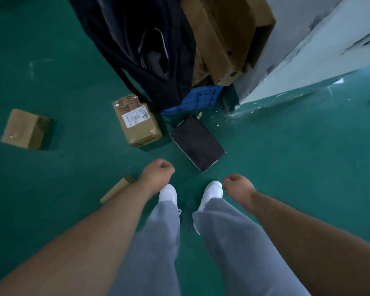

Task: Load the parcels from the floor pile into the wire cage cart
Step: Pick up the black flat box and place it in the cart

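Fingers (168,166) loosely curled, empty, left hand (157,174) and right hand (238,185); cardboard (214,39) in blue crate (199,99).

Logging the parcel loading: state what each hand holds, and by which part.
Nothing is held: the left hand and right hand hang loosely curled and empty.

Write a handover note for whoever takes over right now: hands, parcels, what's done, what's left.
Left hand: empty, fingers loosely curled. Right hand: the same.
Parcels on the green floor: labelled taped box; black flat parcel just right of it; plain brown box far left; flat brown parcel, partly hidden by the left forearm.
Wire cage cart: not in view.
Done: cannot tell from this view; nothing is in hand.
Left: these four lie unloaded; pick them up and load them.
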{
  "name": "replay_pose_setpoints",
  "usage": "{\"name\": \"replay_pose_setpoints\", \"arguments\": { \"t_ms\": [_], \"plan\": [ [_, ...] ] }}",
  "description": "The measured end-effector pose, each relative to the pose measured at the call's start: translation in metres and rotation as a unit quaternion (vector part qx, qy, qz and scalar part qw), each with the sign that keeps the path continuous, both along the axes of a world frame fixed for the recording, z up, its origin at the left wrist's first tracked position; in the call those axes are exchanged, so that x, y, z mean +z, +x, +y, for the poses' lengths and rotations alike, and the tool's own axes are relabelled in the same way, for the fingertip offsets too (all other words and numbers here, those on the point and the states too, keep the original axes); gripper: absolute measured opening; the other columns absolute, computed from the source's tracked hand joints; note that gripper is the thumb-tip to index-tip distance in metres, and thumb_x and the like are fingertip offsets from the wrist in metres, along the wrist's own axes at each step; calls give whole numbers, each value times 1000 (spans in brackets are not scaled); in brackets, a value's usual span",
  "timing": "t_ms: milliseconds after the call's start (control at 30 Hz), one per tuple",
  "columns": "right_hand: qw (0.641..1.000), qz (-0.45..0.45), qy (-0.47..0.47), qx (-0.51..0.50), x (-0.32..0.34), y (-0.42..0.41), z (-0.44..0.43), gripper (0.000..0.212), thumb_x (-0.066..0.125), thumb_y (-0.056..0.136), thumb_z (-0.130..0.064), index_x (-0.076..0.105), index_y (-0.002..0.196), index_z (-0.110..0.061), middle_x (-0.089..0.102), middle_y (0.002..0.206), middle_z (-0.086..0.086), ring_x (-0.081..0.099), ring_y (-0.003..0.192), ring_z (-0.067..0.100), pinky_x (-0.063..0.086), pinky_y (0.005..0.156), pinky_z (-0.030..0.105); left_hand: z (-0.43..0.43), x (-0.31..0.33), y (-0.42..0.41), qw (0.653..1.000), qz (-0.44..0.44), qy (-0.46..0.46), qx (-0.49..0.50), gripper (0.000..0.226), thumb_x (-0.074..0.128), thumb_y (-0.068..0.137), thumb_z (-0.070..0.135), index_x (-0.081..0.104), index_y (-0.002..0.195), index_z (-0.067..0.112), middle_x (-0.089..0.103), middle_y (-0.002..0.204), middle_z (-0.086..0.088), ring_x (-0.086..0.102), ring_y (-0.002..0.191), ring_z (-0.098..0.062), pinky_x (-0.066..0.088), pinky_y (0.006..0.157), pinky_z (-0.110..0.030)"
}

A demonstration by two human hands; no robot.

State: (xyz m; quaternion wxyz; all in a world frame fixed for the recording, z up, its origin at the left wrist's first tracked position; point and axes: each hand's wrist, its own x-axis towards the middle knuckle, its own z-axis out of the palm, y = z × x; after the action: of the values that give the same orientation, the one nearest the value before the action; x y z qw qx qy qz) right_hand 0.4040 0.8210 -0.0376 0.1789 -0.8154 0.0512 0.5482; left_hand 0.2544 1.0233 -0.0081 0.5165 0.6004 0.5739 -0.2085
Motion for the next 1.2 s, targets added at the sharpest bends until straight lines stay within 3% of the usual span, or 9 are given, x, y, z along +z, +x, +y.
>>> {"name": "replay_pose_setpoints", "arguments": {
  "t_ms": [167,267,400,533,733,833,967,1067,1200],
  "plan": [
    [995,17,-4,-95,-149,17,16,37,47,98,-16,62,128,-1,66,108,12,58,91,24,53,83,43,38,-152,51,998,-7,29,-63,22,59,94,22,63,115,20,63,96,7,58,83,-11,41,63,-22],
    [987,40,-1,-153,-229,24,18,42,47,101,-13,54,139,3,59,137,25,53,100,24,52,95,44,57,-238,75,995,-8,28,-96,46,60,90,22,56,136,16,65,117,-2,64,94,-20,49,75,-28],
    [962,75,2,-263,-320,34,19,50,52,99,-16,46,147,-4,49,148,21,54,109,27,53,88,42,78,-327,101,990,6,51,-128,37,62,84,24,54,120,20,64,121,-5,60,101,-26,47,77,-30],
    [945,77,-6,-318,-374,33,19,52,53,99,-13,41,149,-7,41,154,19,47,135,36,48,96,43,98,-394,115,988,27,49,-145,89,64,86,22,18,162,21,33,162,-7,40,142,-30,37,116,-39],
    [918,121,38,-377,-407,21,29,14,60,90,-29,60,104,-26,63,104,-2,62,115,26,46,95,41,106,-430,109,995,20,5,-100,110,71,60,43,25,160,34,37,159,-4,43,139,-29,36,116,-44],
    [917,115,42,-380,-377,14,15,20,57,92,-37,60,106,-23,62,105,2,62,97,24,47,95,40,96,-409,75,999,13,-19,-41,86,68,57,48,50,140,36,51,140,1,54,118,-21,46,100,-38],
    [867,105,63,-483,-289,2,-16,48,36,99,-53,59,120,-16,62,135,2,60,116,25,42,111,46,62,-311,34,991,-42,-51,116,35,52,100,45,59,124,20,65,117,-3,58,90,-9,46,76,-20],
    [849,130,53,-510,-198,-3,-35,78,24,96,-76,58,133,-16,60,142,-5,54,131,23,40,108,52,50,-218,-16,958,-3,-89,272,88,14,93,82,62,134,20,68,126,-1,61,108,-22,28,117,-45],
    [913,131,58,-382,-56,-9,-27,45,62,93,-63,68,110,-22,74,105,0,73,90,12,60,80,31,31,-75,-90,912,23,-105,396,103,27,69,102,66,115,18,72,110,0,67,95,-28,48,96,-47]
  ]
}}
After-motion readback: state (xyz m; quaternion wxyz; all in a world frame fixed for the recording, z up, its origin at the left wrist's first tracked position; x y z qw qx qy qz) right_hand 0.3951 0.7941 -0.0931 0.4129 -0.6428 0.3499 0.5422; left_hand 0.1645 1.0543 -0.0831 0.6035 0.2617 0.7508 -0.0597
